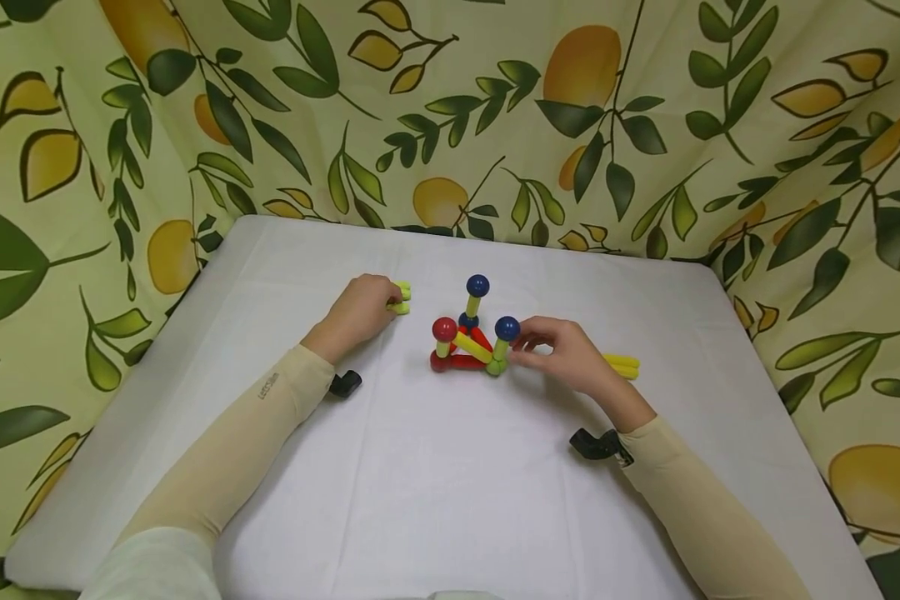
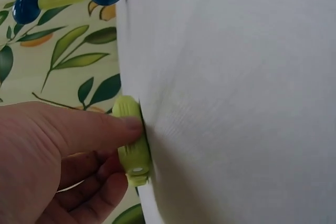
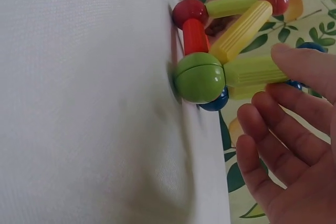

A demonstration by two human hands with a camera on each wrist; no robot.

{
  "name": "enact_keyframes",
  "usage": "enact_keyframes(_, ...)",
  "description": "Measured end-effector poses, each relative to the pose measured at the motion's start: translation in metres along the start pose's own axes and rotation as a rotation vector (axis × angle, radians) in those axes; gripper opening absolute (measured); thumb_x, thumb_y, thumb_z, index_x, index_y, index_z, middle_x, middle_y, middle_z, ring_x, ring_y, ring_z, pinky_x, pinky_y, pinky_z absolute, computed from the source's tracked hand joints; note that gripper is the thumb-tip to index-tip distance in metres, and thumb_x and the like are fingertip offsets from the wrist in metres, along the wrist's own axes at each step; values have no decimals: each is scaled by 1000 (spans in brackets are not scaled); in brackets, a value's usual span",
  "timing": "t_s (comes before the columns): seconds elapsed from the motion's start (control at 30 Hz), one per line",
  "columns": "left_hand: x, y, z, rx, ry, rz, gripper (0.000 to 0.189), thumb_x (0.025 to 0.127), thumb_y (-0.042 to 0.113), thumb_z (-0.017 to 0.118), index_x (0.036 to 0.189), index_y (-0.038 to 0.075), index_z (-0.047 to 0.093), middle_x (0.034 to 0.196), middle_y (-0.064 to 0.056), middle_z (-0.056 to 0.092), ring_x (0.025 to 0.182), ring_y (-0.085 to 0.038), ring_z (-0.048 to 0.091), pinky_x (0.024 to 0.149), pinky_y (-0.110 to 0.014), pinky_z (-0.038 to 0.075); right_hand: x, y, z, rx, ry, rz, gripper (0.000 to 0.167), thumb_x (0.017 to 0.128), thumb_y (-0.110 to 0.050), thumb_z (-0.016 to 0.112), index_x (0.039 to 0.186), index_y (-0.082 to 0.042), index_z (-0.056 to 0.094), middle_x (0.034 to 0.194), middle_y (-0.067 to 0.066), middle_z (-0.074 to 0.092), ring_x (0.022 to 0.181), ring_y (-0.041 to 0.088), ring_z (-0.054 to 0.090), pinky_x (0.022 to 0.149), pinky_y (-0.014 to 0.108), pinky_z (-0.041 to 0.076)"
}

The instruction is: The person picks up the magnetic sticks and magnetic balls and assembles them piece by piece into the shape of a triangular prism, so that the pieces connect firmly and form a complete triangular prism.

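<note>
A ball-and-stick model stands mid-table: red sticks (image 1: 467, 362) form its base, with red, green and dark blue balls at the corners. Short green sticks rise from these to a red ball (image 1: 444, 329) and two blue balls (image 1: 477, 286). A yellow stick (image 3: 241, 31) slants between the top red ball and the lower green ball (image 3: 199, 77). My left hand (image 1: 362, 306) pinches a light green stick (image 2: 134, 150) lying left of the model. My right hand (image 1: 566, 354) is beside the front upright green stick (image 3: 252, 71), fingers loosely bent, thumb and index tips right at it.
Yellow sticks (image 1: 621, 365) lie on the white-covered table (image 1: 450, 483) behind my right wrist. Another light green stick (image 1: 403, 290) lies by my left fingertips. A leaf-and-fruit patterned curtain (image 1: 450, 125) borders the table at the back and sides.
</note>
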State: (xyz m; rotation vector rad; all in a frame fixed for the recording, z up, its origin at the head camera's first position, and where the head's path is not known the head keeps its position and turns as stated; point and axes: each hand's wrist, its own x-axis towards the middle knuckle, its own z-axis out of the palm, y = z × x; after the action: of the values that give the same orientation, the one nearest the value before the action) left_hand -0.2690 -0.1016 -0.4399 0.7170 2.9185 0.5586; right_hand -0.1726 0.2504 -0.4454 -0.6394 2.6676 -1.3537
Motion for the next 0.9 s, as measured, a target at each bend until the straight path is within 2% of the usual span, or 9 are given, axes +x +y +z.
enact_keyframes(0.17, -2, 0, -6, -18, -25, 8, 22, 99, 5, 75, 119, -2, 80, 118, -17, 76, 112, -34, 67, 105, -49, 52, 0, -3, 1, 6, 16, -4, 26, 93, -14, 89, 116, -5, 80, 104, 4, 77, 97, 25, 68, 99, 53, 56)
enact_keyframes(0.27, -3, 0, -14, -90, -36, 29, 21, 99, 8, 77, 118, 0, 81, 113, -13, 77, 103, -29, 66, 97, -45, 53, 2, -4, 3, 11, 17, 9, 26, 93, -15, 89, 116, -7, 81, 104, 3, 77, 97, 24, 68, 100, 53, 56)
enact_keyframes(0.33, -3, 6, -26, -139, -38, 59, 21, 98, 9, 78, 116, 1, 82, 108, -10, 77, 97, -27, 65, 91, -42, 54, 2, -5, 4, 4, 22, 15, 26, 94, -17, 88, 117, -8, 81, 104, 2, 77, 98, 24, 68, 100, 52, 56)
enact_keyframes(0.5, -6, 39, -63, -205, -38, 180, 18, 96, 9, 80, 112, 4, 84, 99, -5, 78, 90, -23, 65, 82, -38, 55, 4, -5, 7, -23, 42, 24, 19, 95, -16, 87, 112, -10, 81, 100, 0, 77, 97, 23, 69, 100, 53, 55)
enact_keyframes(0.6, -7, 63, -78, -220, -43, 257, 16, 96, 11, 81, 111, 6, 85, 97, -2, 78, 90, -22, 66, 79, -36, 55, 4, -5, 9, -28, 44, 29, 17, 95, -15, 87, 110, -10, 81, 98, -1, 78, 96, 24, 68, 98, 53, 55)
enact_keyframes(0.77, -5, 93, -85, -247, -71, 339, 13, 97, 13, 82, 108, 9, 86, 95, 1, 77, 87, -17, 66, 79, -33, 56, 4, -2, 13, -34, 41, 23, 24, 95, -16, 87, 118, -10, 82, 100, -4, 78, 95, 21, 68, 94, 48, 56)
enact_keyframes(0.9, -2, 107, -82, -281, -121, 346, 14, 96, 13, 84, 108, 8, 86, 94, 1, 77, 85, -15, 69, 80, -31, 57, 5, -1, 13, -28, 41, 1, 24, 95, -14, 88, 117, -8, 83, 101, -4, 79, 94, 20, 70, 94, 48, 57)
